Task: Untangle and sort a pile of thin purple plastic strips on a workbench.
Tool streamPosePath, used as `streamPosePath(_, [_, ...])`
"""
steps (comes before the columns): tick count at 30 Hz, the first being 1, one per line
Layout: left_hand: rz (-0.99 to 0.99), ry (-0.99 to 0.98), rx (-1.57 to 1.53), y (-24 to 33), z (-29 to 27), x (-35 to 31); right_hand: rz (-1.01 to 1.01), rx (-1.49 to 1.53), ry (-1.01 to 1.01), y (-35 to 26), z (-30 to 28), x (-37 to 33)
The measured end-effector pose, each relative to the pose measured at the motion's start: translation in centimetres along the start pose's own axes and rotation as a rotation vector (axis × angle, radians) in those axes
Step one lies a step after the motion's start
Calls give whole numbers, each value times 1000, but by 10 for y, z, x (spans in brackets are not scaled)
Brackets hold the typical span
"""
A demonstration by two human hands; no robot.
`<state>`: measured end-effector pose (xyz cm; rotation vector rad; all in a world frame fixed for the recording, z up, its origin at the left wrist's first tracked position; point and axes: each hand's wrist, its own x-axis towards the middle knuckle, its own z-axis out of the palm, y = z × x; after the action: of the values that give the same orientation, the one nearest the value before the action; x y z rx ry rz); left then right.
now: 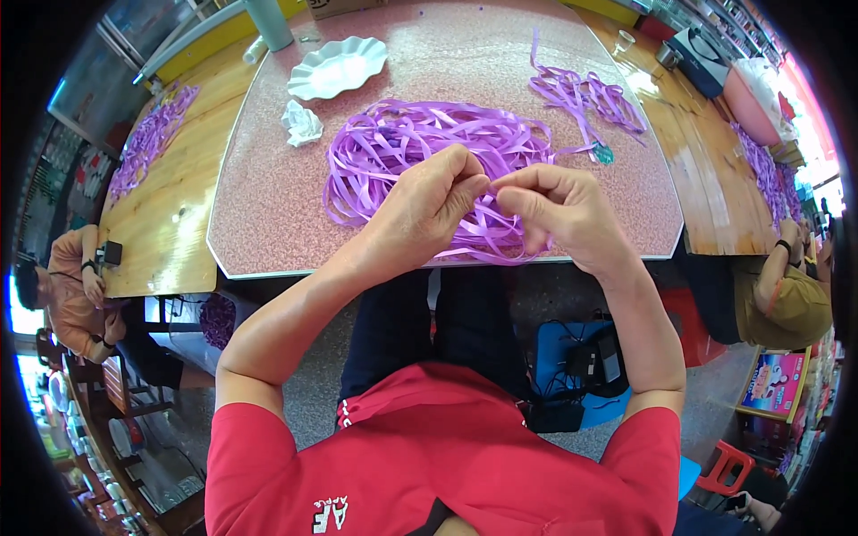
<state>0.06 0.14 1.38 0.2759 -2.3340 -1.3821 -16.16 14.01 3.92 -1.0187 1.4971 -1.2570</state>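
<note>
Left hand [427,204] and right hand [561,210] pinch purple ribbon [429,147] heaped just beyond them.

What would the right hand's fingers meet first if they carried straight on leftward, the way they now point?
Most likely the left hand's fingers, almost touching the right hand above the ribbon pile; depth is unclear.

my single head view looks steeply down from above, close over both hands [500,210] at the table's [268,214] near edge; its fisheye rim bends the far benches left and right.
</note>
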Motion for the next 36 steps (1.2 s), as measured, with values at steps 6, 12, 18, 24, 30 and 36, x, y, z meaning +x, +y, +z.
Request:
streamPosePath(6, [3,72,-348,-7,10,-2,-375,-296,173,14,3,5])
streamPosePath(12, [-115,-64,-225,-1,4,5,-573,-579,216,11,7,1])
streamPosePath(18, [-25,-11,-187,-12,20,0,-497,-543,215,12,7,-5])
streamPosePath(24, [-40,15,-368,-11,19,-5,-386,-323,189,13,10,-9])
streamPosePath(30, [-172,-36,-615,-17,10,-14,-318,-169,147,11,5,-10])
streamPosePath(36, [-127,56,-722,-13,5,-19,-238,137,136,6,-4,-4])
